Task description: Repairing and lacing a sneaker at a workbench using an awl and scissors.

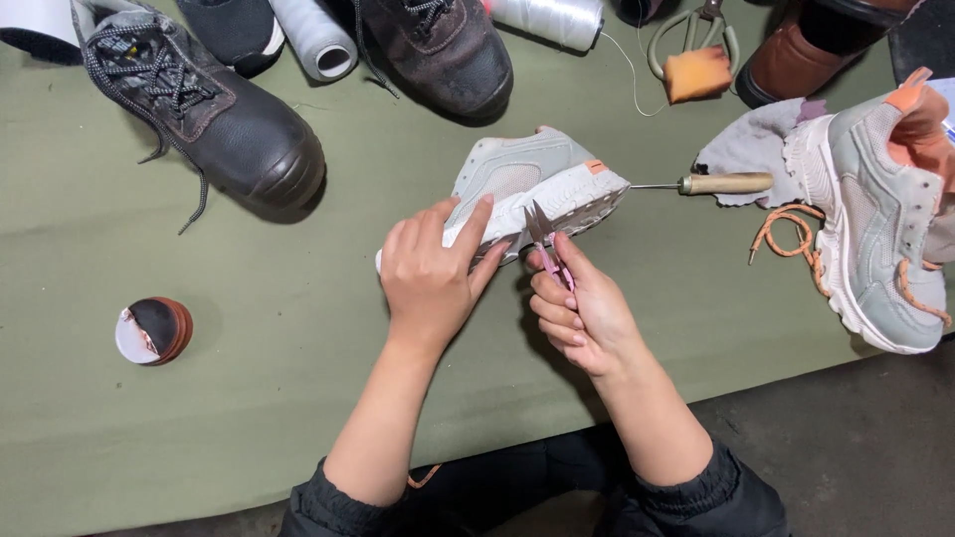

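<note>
On the green desk [298,328], near its middle, our sneaker [527,189] lies on its side with the pale sole turned toward us. Our left hand [430,273] is closed over the sole's near edge, fingers spread along the rubber and thumb up on the grey mesh upper, pinning the shoe down. Our right hand [582,313] is closed on small pink snips [545,239], whose blades point up at the sole edge; we cannot tell if the tips touch it.

We judge the sneaker light and easy to shift. The mesh upper is soft and would give under pressure, while the thick sole is firm, slightly springy and grippy. So the sole edge or the heel is the sound place to hold; squeezing the upper would only crumple it. The snips are small, stiff and sharp, best held by the handle between thumb and fingers, as now.

Just right of the toe an awl [711,183] with a wooden handle lies, its metal tip touching or entering the sneaker. Further right the matching sneaker [880,219] rests on a grey cloth [741,149]. A dark boot [209,109] lies at upper left, a round tin [154,330] stands well apart at left, and a thread spool [318,40] sits at the top.
</note>
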